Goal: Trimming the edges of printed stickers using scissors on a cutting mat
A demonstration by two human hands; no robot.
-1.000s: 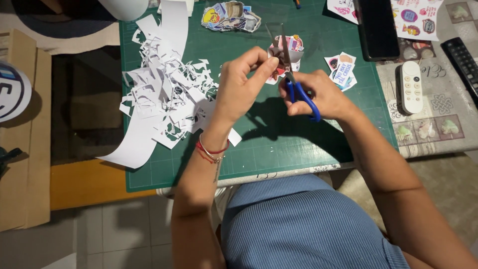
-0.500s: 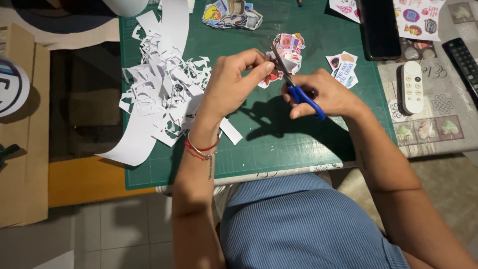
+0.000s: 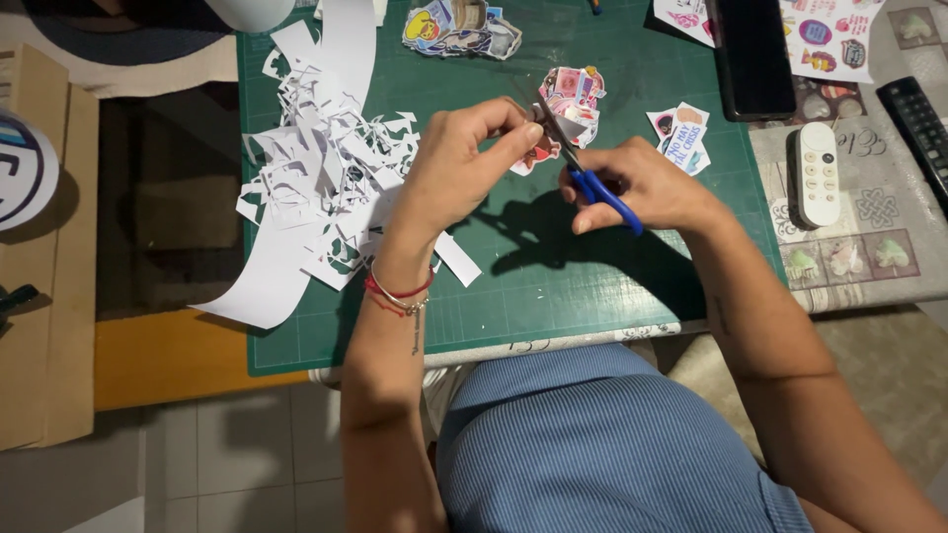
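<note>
My left hand [image 3: 459, 163] pinches a small printed sticker piece [image 3: 534, 153] above the green cutting mat [image 3: 553, 286]. In my right hand [image 3: 642, 188] are blue-handled scissors [image 3: 592, 178], their blades pointing up-left and meeting the sticker piece at its edge. Just behind the blades a pile of cut-out stickers [image 3: 578, 99] lies on the mat. My left wrist wears red and silver bracelets [image 3: 397, 294].
A heap of white paper scraps [image 3: 316, 188] covers the mat's left side. More stickers [image 3: 459, 25] lie at the top, and a few cut ones [image 3: 681, 128] to the right. A white remote [image 3: 818, 173], black remote [image 3: 918, 118], phone [image 3: 750, 49] and sticker sheet [image 3: 839, 30] sit at the right.
Both hands stay together over the mat; the sticker piece has turned slightly in my left fingers and the scissors have shifted a little along its edge.
</note>
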